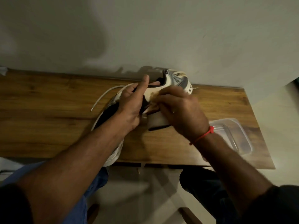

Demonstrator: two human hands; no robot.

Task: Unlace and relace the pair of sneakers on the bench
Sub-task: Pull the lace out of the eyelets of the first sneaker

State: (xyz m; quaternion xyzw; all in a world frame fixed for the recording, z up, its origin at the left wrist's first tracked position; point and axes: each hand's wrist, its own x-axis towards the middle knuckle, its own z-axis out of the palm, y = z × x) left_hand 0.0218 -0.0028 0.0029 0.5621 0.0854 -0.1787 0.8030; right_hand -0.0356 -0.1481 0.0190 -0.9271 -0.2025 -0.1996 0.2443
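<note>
Lacing work is in hand on the near white-and-black low-top sneaker [111, 110], which lies on the brown wood-grain bench [48, 113]. My left hand [131, 107] grips its upper around the eyelet area, forefinger extended. My right hand [179, 110] is blurred by motion; its fingers curl at the tongue, but I cannot tell what they hold. One white lace end [103, 98] trails loose on the bench. The second, grey-and-white sneaker [178, 81] sits just behind. A clear plastic lidded container [231, 135] rests near my right wrist. Next move, in my judgement: a steady shoe and a fine pinch on the lace tip.
</note>
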